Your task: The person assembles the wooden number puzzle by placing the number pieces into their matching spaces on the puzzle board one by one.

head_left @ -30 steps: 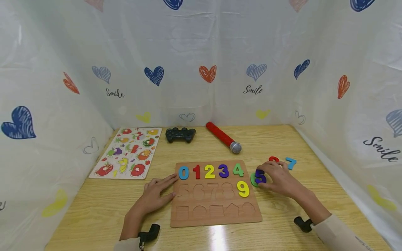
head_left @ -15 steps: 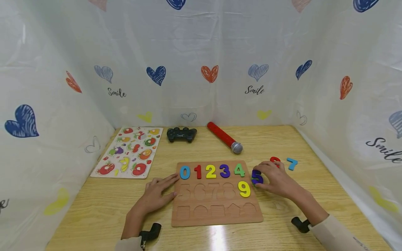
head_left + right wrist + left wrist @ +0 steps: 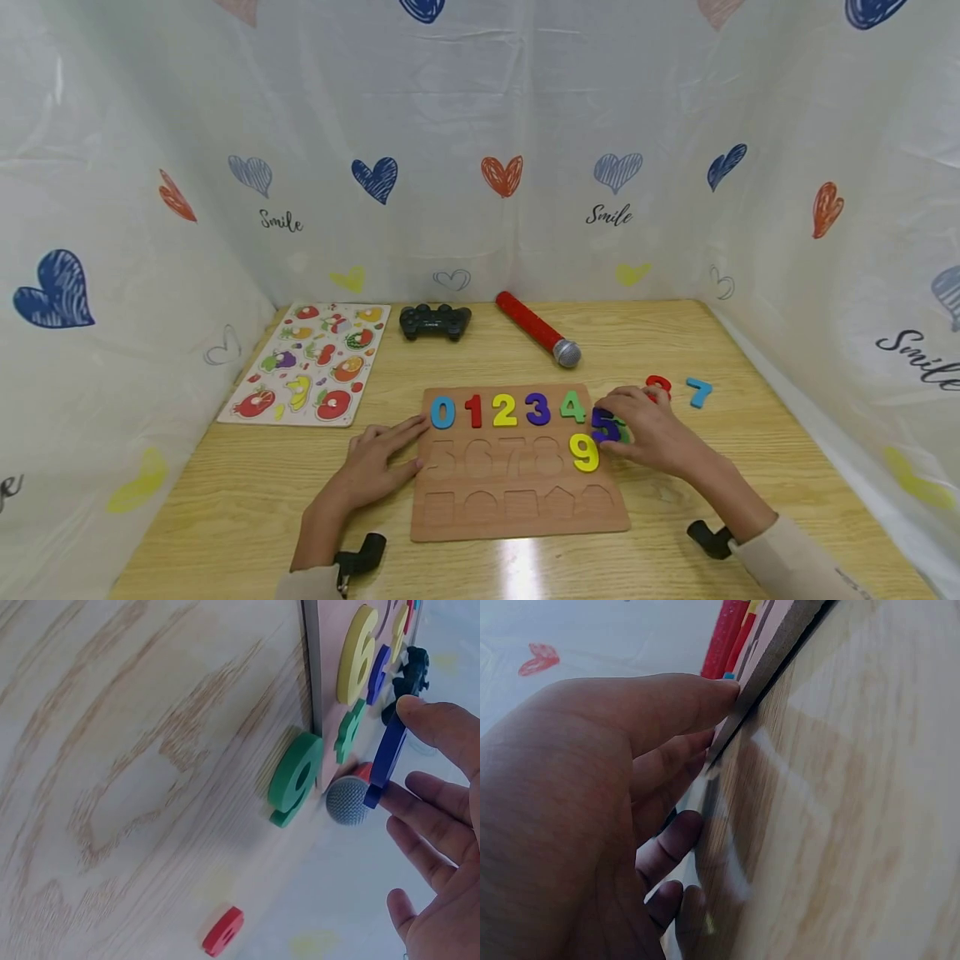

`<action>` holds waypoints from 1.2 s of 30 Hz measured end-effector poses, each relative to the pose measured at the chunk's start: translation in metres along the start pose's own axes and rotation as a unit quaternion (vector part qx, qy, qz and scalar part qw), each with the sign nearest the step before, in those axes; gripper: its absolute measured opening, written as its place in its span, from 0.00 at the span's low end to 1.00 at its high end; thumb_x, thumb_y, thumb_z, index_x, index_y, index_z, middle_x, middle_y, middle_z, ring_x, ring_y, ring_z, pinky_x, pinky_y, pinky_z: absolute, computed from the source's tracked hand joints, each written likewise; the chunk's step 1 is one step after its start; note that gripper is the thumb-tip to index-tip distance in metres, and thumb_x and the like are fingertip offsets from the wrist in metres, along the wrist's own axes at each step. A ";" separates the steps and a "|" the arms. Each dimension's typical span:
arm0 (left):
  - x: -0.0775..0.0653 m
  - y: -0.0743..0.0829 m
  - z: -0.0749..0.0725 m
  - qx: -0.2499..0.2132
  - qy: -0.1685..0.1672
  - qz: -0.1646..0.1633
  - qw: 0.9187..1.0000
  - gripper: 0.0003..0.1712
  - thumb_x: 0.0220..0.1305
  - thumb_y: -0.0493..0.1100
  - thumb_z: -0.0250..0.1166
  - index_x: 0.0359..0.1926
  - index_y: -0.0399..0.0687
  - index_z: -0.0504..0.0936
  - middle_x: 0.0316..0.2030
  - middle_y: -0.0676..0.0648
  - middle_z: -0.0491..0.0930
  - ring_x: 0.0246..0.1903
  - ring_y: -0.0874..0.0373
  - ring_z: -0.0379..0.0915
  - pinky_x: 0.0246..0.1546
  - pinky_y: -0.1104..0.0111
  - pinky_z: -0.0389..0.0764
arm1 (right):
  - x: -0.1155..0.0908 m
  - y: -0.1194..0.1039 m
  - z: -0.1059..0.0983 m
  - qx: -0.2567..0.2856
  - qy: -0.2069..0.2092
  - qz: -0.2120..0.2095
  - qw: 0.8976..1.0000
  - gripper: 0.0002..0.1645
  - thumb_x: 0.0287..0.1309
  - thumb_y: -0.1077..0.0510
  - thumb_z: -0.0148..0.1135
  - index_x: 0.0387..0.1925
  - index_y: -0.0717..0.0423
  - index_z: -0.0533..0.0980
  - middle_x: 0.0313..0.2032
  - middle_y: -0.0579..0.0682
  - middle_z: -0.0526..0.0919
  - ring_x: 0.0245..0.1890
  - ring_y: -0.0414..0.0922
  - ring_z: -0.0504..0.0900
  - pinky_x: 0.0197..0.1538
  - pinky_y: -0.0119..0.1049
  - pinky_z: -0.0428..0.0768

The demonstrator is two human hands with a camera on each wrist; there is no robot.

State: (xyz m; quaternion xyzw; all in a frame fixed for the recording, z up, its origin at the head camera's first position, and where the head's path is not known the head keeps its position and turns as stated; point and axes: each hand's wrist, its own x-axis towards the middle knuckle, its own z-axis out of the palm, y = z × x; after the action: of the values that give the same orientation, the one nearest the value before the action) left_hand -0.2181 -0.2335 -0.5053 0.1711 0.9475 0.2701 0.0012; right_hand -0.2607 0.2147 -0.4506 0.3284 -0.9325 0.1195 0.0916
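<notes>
My right hand (image 3: 654, 429) pinches a purple number 5 (image 3: 386, 759) between thumb and fingertips, holding it up near the board's right edge. Beneath it, a green number 6 (image 3: 291, 776) lies on the table against the board's side. The wooden number board (image 3: 491, 482) carries 0 to 4 in its top row and a yellow 9 (image 3: 584, 452) at the right of the middle row. At the board's left edge, my left hand (image 3: 381, 467) rests with fingers extended; its thumb touches the rim in the left wrist view.
A red number 8 (image 3: 659, 387), partly hidden by the right hand, and a blue 7 (image 3: 699, 392) lie at the right. Behind the board are a black game controller (image 3: 435, 322) and a red microphone (image 3: 536, 327). A fruit puzzle board (image 3: 307, 363) lies back left.
My right hand has lifted the purple 5 off the green 6's spot and carried it left to the board's edge. The left hand stays at the board's left side.
</notes>
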 end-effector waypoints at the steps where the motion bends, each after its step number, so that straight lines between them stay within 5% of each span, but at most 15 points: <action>1: 0.000 0.000 0.000 0.000 -0.001 -0.001 1.000 0.35 0.68 0.62 0.61 0.73 0.63 0.69 0.73 0.56 0.63 0.50 0.54 0.63 0.48 0.51 0.58 | 0.000 -0.001 0.000 0.002 0.000 -0.001 1.000 0.33 0.46 0.50 0.81 0.54 0.57 0.80 0.51 0.53 0.82 0.58 0.57 0.73 0.58 0.65 0.55; 36: 0.001 0.000 0.001 -0.001 0.002 -0.004 1.000 0.34 0.68 0.61 0.62 0.73 0.63 0.69 0.73 0.57 0.63 0.51 0.55 0.63 0.50 0.51 0.57 | 0.013 -0.020 0.008 0.016 0.026 -0.049 0.998 0.30 0.47 0.50 0.81 0.51 0.55 0.81 0.47 0.48 0.83 0.55 0.52 0.74 0.57 0.61 0.56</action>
State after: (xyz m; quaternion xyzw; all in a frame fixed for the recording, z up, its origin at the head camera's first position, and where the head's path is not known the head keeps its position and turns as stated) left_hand -0.2185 -0.2324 -0.5061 0.1663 0.9479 0.2718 0.0007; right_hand -0.2593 0.1896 -0.4517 0.3717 -0.9106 0.1382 0.1166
